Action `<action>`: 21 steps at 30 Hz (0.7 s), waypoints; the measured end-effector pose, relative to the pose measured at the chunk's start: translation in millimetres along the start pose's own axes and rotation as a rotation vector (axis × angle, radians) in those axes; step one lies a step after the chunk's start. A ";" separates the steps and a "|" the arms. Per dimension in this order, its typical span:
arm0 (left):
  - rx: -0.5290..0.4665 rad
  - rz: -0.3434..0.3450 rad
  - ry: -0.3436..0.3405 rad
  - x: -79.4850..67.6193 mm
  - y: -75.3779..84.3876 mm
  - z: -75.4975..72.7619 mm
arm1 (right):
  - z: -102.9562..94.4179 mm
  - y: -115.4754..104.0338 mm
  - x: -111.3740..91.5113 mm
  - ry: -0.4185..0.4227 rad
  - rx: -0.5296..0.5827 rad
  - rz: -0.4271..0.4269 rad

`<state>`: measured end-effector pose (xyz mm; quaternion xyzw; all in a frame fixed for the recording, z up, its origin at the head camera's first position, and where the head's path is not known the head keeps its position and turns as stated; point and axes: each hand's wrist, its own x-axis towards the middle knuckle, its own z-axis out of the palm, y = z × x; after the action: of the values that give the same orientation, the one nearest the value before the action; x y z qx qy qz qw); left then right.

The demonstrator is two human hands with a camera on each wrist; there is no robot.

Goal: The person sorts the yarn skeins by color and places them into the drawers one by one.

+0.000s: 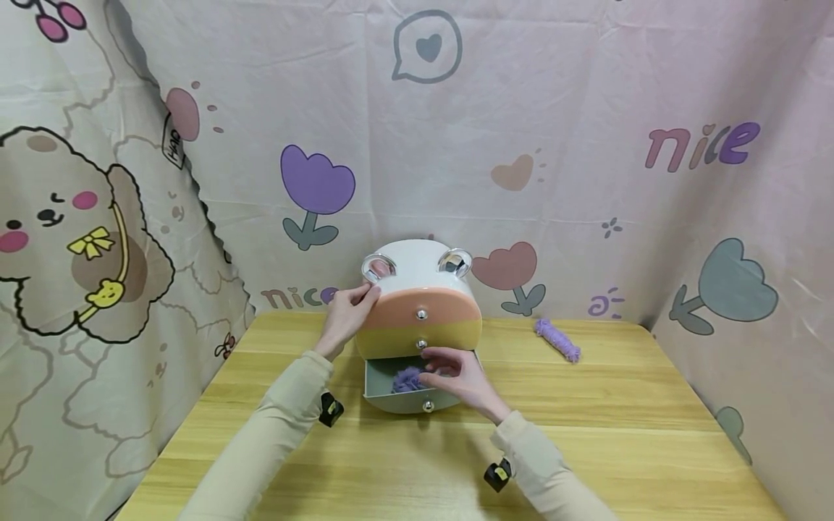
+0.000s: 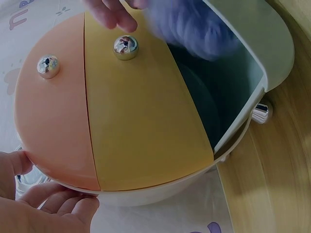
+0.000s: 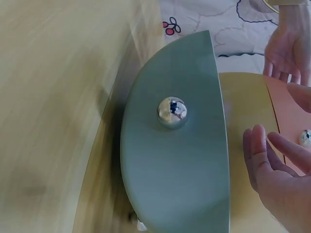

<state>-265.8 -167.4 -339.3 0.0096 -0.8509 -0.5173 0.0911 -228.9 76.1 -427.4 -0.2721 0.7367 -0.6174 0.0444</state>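
Observation:
A small rounded chest of drawers (image 1: 417, 307) has an orange, a yellow and a green front, each with a shiny round knob. Its bottom green drawer (image 3: 175, 165) is pulled out. Inside the drawer is a fluffy purple bundle (image 1: 407, 380), blurred in the left wrist view. My left hand (image 1: 348, 318) rests against the chest's upper left side, with thumb and fingers touching the rim. Over the drawer's right part hovers my right hand (image 1: 459, 380). Its fingers are parted and loosely bent, with nothing between them in the right wrist view.
A twisted bundle of purple yarn (image 1: 557, 340) lies on the wooden table (image 1: 619, 434), right of the chest. Two clear ring-shaped ears (image 1: 455, 263) stick up from the chest's white top. Patterned cloth (image 1: 573, 87) hangs behind and at both sides.

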 end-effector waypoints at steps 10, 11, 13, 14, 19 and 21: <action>-0.008 -0.008 -0.014 -1.1 -0.1 0.5 | -7.9 2.5 -6.2 0.027 0.045 0.023; -0.007 -0.006 -0.014 -1.3 -0.1 0.5 | -9.6 3.8 -6.9 0.039 0.043 0.018; -0.010 -0.004 -0.014 -1.4 -0.2 0.6 | -13.9 6.6 -8.1 0.067 0.036 -0.001; -0.010 -0.002 -0.012 -1.5 -0.2 0.5 | -16.6 8.1 -8.7 0.083 0.033 -0.012; -0.010 -0.003 -0.009 -1.7 0.7 -0.1 | -33.5 15.1 -13.5 0.163 0.035 -0.043; -0.010 -0.007 -0.012 -1.5 0.6 -0.1 | -41.2 17.4 -16.0 0.199 0.050 -0.037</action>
<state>-264.3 -167.1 -339.0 0.0088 -0.8489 -0.5218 0.0842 -237.9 121.5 -438.3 -0.2217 0.7168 -0.6602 -0.0336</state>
